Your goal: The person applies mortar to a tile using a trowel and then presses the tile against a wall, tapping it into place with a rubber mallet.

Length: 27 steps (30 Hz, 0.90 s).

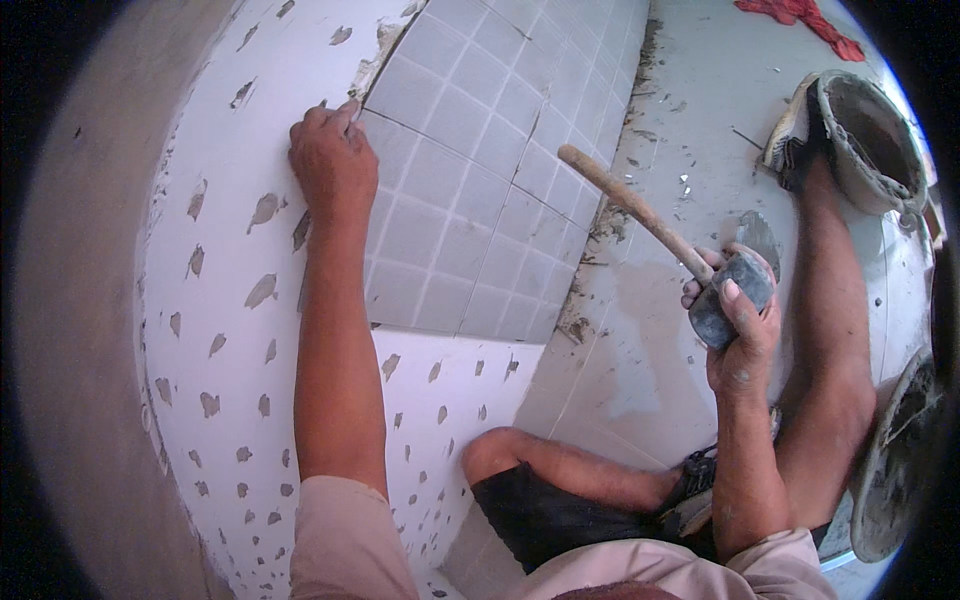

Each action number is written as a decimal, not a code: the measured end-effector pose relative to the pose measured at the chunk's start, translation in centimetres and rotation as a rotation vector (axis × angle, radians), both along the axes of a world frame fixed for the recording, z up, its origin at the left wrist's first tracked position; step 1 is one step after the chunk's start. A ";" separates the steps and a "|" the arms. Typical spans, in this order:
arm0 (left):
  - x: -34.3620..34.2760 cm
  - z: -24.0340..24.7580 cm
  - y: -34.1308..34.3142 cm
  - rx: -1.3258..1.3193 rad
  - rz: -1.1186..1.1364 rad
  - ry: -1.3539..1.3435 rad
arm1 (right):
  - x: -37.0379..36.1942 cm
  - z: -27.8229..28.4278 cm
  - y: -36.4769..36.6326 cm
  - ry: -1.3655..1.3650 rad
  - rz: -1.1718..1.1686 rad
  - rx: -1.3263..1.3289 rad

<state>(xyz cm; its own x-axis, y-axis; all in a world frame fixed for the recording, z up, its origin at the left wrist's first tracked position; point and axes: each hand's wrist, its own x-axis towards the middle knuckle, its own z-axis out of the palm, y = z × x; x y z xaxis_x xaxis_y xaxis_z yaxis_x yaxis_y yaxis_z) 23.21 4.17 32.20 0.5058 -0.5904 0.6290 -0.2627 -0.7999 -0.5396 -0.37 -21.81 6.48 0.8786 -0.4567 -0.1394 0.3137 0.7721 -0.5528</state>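
Note:
My right hand (748,325) grips a rubber mallet by its dark head (733,298), the thumb pressed on the near side. The mallet's wooden handle (630,203) points up and left, above the floor. My left hand (335,160) reaches to the upper left edge of the grey wall tiles (440,205). Its fingers are bent and close together at a corner where tiles meet the wall; anything between them is hidden. These tiles have a pale grid pattern. Around them the white wall (330,380) is dotted with chipped grey marks.
A mortar-smeared bucket (838,150) stands at the upper right beside my foot. Below it on the right is a round, dirty pan (870,500). Red cloth (805,22) lies on the floor farther off. Crumbs of debris (625,160) line the wall's base. My bare legs (835,290) flank the right hand.

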 end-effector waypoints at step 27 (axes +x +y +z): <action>2.0 -1.0 -1.2 0.105 0.146 -0.084 | 3.1 -2.0 2.0 0.034 -0.043 -0.025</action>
